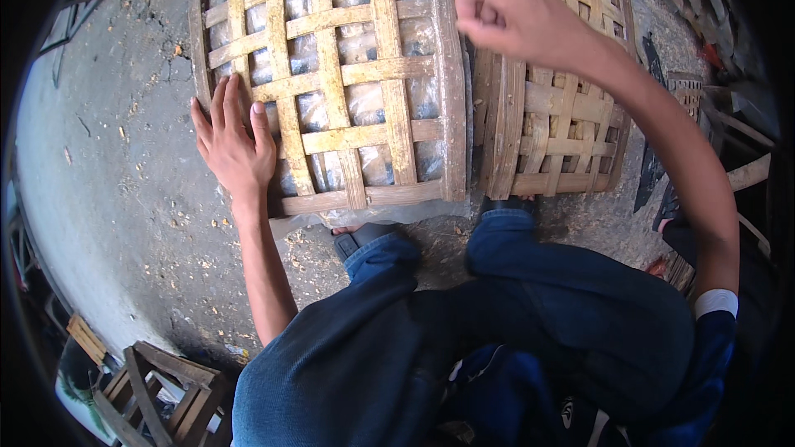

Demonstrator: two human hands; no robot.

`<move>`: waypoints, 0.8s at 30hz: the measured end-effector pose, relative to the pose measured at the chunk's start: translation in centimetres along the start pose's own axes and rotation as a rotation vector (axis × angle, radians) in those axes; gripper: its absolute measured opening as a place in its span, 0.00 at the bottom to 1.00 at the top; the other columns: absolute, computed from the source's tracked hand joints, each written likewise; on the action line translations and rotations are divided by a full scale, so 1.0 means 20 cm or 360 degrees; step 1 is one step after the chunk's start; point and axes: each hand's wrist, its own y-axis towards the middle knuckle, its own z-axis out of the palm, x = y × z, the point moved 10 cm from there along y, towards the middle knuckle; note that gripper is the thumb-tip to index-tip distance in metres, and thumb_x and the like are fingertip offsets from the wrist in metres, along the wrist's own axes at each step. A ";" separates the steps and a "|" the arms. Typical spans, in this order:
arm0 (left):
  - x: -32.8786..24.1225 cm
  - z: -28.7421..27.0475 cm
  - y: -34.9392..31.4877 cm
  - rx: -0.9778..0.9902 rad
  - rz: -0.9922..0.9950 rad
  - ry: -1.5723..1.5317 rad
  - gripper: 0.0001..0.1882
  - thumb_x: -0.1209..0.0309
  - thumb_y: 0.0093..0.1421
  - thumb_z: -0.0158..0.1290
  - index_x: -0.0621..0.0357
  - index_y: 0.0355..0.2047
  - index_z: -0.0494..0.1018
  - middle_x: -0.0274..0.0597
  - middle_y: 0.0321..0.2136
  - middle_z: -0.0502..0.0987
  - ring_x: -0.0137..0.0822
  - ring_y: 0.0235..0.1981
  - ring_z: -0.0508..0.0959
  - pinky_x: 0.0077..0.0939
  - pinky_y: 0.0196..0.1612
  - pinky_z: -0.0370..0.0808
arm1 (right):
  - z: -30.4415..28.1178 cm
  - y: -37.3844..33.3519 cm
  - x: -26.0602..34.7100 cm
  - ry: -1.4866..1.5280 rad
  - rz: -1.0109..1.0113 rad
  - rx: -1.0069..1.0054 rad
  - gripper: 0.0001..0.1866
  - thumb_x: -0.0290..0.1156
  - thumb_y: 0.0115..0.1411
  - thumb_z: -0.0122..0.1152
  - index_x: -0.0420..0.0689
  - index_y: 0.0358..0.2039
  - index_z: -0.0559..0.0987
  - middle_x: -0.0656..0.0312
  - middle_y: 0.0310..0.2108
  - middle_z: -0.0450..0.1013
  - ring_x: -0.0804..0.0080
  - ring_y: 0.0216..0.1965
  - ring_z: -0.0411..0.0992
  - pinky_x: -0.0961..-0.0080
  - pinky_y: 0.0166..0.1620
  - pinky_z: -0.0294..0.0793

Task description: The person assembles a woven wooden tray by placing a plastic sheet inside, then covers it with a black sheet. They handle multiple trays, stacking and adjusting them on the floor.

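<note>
From up here I look straight down over my knees, in blue jeans [530, 298], at a concrete floor [108, 165] scattered with wood chips. My left hand [233, 147] lies open and flat, fingers spread and pointing away from me, pressed on the near left corner of a woven bamboo panel [331, 74] that lies on the floor in front of me. The panel is a loose lattice of pale strips, and through its gaps I see a sheet of clear plastic [364, 103] underneath, with a wrinkled edge sticking out at the near side. Just to the right of it, edge touching edge, stands a woven bamboo basket [563, 108] of tighter weave, its bottom turned toward me. My right hand [505, 12] is closed into a loose fist above the seam where panel and basket meet, close to the basket's rim; I cannot tell whether it pinches anything. A dark sandal [364, 238] peeks out at the panel's near edge. At lower left sits a small wooden crate [157, 389], well apart from both hands.
</note>
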 end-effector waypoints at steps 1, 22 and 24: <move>-0.01 -0.01 0.01 -0.0005 0.0005 -0.0002 0.27 0.50 0.72 0.43 0.41 0.67 0.68 0.33 0.67 0.69 0.60 0.73 0.55 0.58 0.71 0.55 | -0.17 0.01 -0.17 0.0030 0.0196 -0.0330 0.12 0.32 0.71 0.51 0.46 0.52 0.76 0.52 0.46 0.78 0.63 0.44 0.80 0.65 0.46 0.85; -0.04 -0.01 0.03 -0.0019 0.0029 -0.0031 0.27 0.50 0.72 0.44 0.41 0.67 0.68 0.34 0.66 0.70 0.61 0.72 0.57 0.57 0.70 0.57 | -0.38 -0.11 -0.82 0.0894 0.0546 -0.0715 0.14 0.37 0.71 0.60 0.37 0.43 0.82 0.64 0.31 0.79 0.80 0.33 0.76 0.79 0.37 0.76; -0.04 -0.01 0.03 -0.0014 0.0022 -0.0021 0.27 0.50 0.72 0.44 0.41 0.67 0.68 0.33 0.66 0.70 0.61 0.72 0.57 0.58 0.70 0.57 | -0.42 -0.09 -0.80 0.0634 0.0517 -0.0785 0.17 0.38 0.71 0.58 0.36 0.48 0.81 0.61 0.33 0.80 0.77 0.33 0.78 0.76 0.38 0.77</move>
